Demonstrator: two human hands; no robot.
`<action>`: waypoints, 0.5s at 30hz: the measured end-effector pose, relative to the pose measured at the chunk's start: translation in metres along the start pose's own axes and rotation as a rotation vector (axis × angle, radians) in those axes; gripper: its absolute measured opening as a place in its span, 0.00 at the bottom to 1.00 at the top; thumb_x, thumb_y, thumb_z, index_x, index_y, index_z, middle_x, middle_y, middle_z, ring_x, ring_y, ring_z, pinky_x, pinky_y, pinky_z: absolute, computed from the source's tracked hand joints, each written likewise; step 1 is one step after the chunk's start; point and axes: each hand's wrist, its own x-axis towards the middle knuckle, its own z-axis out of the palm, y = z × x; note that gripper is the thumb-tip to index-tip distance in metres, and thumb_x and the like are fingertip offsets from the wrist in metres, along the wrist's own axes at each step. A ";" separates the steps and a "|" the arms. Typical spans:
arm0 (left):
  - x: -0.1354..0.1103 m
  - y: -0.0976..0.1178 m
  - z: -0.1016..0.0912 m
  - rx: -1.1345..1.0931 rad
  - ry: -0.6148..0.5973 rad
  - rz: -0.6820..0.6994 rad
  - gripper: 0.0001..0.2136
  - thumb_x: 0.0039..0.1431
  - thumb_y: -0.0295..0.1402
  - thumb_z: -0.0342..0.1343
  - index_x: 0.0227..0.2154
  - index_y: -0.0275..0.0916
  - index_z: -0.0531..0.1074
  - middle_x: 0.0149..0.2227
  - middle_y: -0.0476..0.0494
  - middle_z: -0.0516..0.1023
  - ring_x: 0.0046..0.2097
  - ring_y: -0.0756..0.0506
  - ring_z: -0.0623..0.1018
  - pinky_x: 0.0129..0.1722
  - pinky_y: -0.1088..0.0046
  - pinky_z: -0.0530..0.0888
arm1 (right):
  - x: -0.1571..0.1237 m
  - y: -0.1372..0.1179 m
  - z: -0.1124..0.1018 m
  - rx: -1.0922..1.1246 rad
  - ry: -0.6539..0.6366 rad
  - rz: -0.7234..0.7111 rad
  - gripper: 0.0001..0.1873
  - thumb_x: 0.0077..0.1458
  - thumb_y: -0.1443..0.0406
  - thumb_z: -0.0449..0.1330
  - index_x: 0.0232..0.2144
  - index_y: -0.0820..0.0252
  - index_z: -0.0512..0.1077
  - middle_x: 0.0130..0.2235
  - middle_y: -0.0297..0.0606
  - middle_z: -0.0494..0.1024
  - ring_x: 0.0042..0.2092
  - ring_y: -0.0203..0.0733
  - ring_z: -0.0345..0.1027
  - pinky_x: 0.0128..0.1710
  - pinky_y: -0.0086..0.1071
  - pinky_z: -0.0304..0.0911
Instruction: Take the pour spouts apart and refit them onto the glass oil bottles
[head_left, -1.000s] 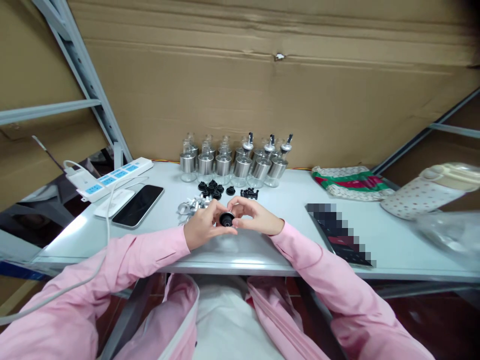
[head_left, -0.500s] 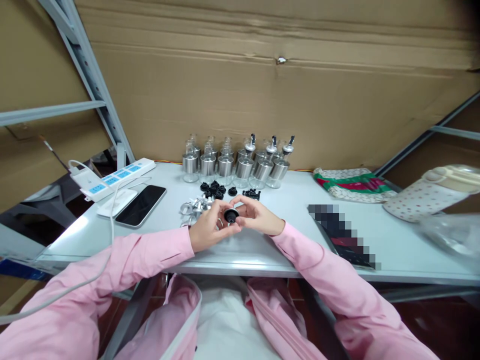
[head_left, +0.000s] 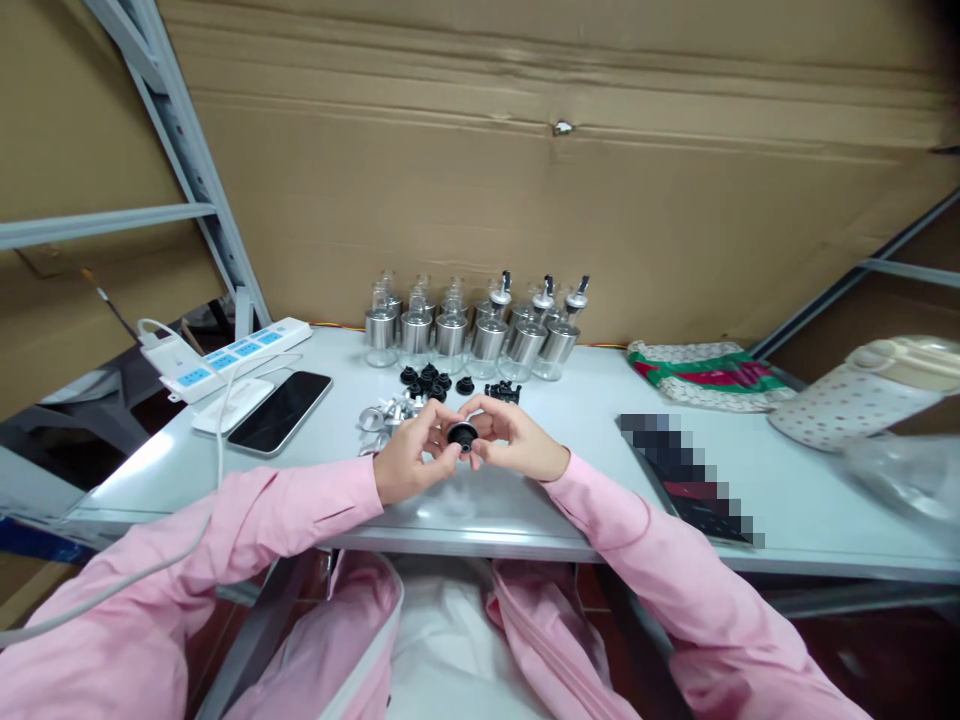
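Between my two hands, above the table's front part, is a black bottle stopper [head_left: 463, 436] with a silvery rim on top; its ribbed narrow end points toward me. My left hand [head_left: 415, 455] grips it from the left with thumb and fingers. From the other side, my right hand [head_left: 519, 440] pinches it too. Just behind my left hand lie loose silver metal parts [head_left: 382, 418], partly covered by it. Beyond them sit several black stoppers [head_left: 429, 378] and a group of small black pieces [head_left: 502, 391].
Several glass bottles [head_left: 487, 345] with steel bands stand at the back; three carry pourer spouts. A phone [head_left: 281, 412], a white power bank [head_left: 234, 405] and a power strip [head_left: 240, 358] lie left. To the right are a patterned cloth [head_left: 709, 375] and a dotted flask [head_left: 832, 400].
My left thumb has drawn back a little to the left and now rests at the stopper's lower edge. Both hands stay around the stopper in nearly the same place.
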 end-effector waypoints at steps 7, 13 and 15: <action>0.001 0.001 -0.003 0.028 -0.003 -0.014 0.13 0.46 0.30 0.53 0.34 0.39 0.57 0.27 0.51 0.70 0.24 0.53 0.73 0.24 0.78 0.71 | 0.001 -0.003 0.015 -0.269 0.183 -0.112 0.10 0.41 0.69 0.55 0.29 0.58 0.58 0.18 0.23 0.63 0.20 0.26 0.51 0.21 0.22 0.51; 0.004 -0.001 -0.001 0.083 0.023 -0.003 0.11 0.43 0.30 0.52 0.32 0.39 0.57 0.25 0.53 0.69 0.22 0.55 0.68 0.22 0.79 0.67 | 0.000 -0.002 0.015 -0.348 0.201 -0.132 0.09 0.39 0.69 0.55 0.26 0.57 0.57 0.18 0.23 0.63 0.20 0.27 0.54 0.21 0.22 0.53; 0.003 -0.001 0.000 0.100 0.039 0.015 0.10 0.43 0.29 0.51 0.30 0.39 0.57 0.25 0.53 0.70 0.22 0.55 0.67 0.22 0.79 0.66 | -0.001 -0.003 0.014 -0.362 0.201 -0.152 0.08 0.39 0.69 0.54 0.25 0.58 0.58 0.18 0.23 0.62 0.20 0.27 0.54 0.21 0.22 0.52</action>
